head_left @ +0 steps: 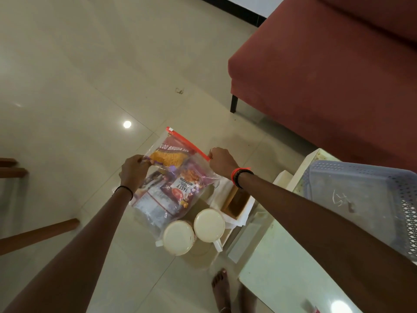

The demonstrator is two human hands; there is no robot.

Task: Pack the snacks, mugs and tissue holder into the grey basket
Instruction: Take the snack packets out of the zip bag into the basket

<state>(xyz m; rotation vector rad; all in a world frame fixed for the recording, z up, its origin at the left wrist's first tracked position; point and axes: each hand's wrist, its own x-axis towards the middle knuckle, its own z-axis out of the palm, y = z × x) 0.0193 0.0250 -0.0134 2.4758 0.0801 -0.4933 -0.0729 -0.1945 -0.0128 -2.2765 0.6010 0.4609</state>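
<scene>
A clear zip bag [171, 177] with an orange seal strip holds several snack packets. My left hand [134, 171] grips its left edge. My right hand [222, 161] pinches the near end of the orange strip. The bag hangs over a glass-topped low surface. Below it stand two cream mugs [178, 237] [209, 222] with handles pointing toward me. Beside them, under my right wrist, lies a white tissue holder [238, 205] with a brown inside. The empty grey perforated basket [361, 199] rests on the white table at the right.
A red sofa [327, 75] fills the upper right. The white table [277, 267] stands under my right forearm. Wooden furniture legs [38, 233] jut in at the left. A bare foot [222, 288] stands on the tiled floor at the bottom.
</scene>
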